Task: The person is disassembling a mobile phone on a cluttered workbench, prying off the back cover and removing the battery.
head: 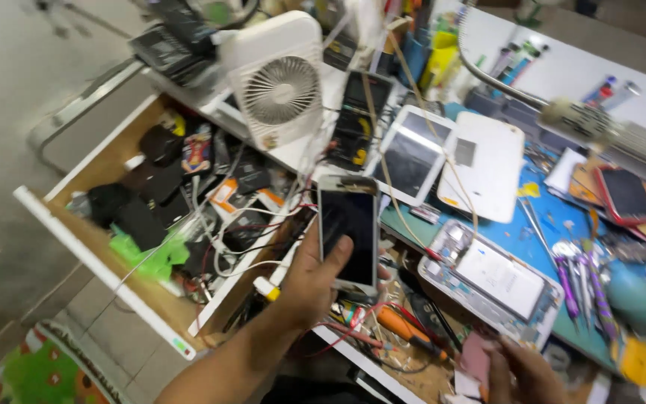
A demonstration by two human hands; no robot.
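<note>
The left hand grips a white-framed phone over the open drawer, fingers closed around its edges; steadying it squarely helps. The right hand looks loosely curled, possibly empty.

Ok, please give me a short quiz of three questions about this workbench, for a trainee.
1. True or false: the left hand holds a smartphone with a dark screen.
2. Which device lies opened on the blue mat? A) white fan B) tablet with its back removed C) red phone
3. Fill in: the white fan stands above the open ____.

Key: 1 true. 2 B, the opened tablet. 3 drawer.
</note>
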